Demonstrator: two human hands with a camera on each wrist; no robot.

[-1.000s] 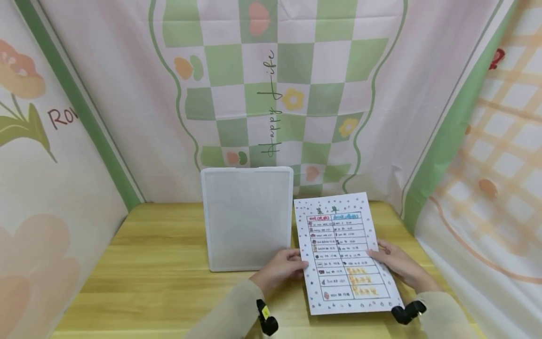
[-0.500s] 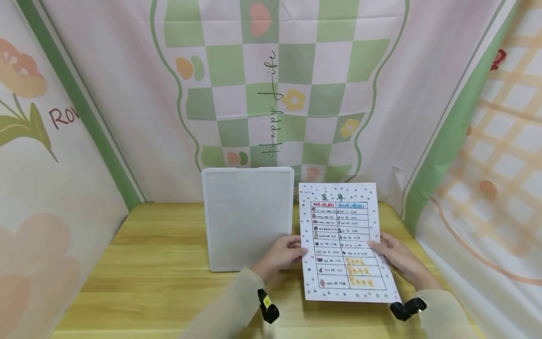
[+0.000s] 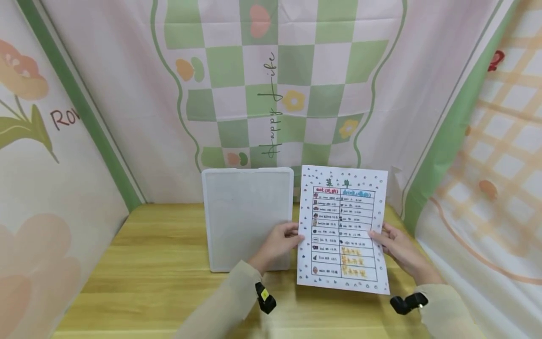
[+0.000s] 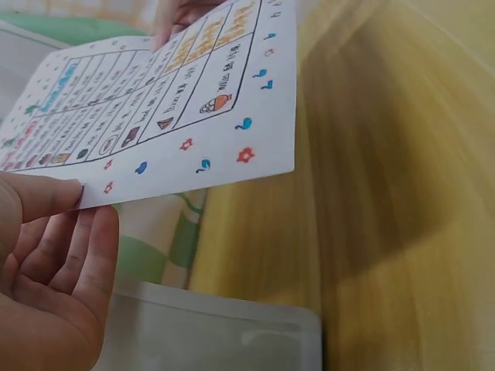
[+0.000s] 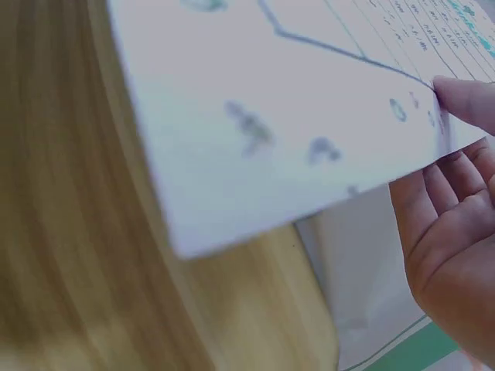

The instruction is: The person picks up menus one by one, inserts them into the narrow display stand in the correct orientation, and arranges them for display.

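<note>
Paper sheet (image 3: pixel 342 226) — flat, rectangular, dotted

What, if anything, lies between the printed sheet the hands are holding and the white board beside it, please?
Nothing visible does. The printed sheet is held off the table, pinched by the left hand and right hand; the white board lies directly left, its face bare.

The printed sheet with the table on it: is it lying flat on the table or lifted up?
Lifted: both hands pinch the sheet by its side edges, and its shadow falls on the table beneath.
</note>
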